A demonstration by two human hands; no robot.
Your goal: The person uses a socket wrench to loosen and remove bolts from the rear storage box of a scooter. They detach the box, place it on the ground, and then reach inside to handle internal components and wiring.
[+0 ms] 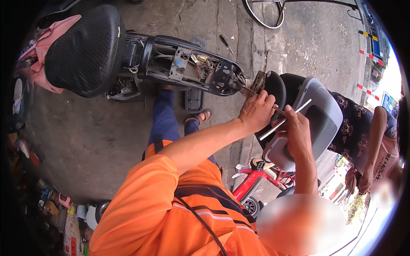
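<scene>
A long T-handle wrench (pixel 285 120) with a silver crossbar slants between my hands. My right hand (pixel 297 128) is closed round it where the crossbar meets the shaft. My left hand (pixel 257 112) is wrapped round the shaft farther along, beside the end of a stripped scooter (pixel 183 64). The shaft points toward the metal bracket at that end, but its tip is hidden by my left hand and the bracket. Wires and connectors (pixel 203 64) lie exposed in the scooter's open frame. Its black seat (pixel 85 51) is at the left.
A grey and black storage box (pixel 322 123) stands just right of my hands. A screwdriver (pixel 226 43) lies on the concrete beyond the scooter. A red child's bike (pixel 252 183) is at the lower right. Another person (pixel 363 141) stands at the far right, hands together.
</scene>
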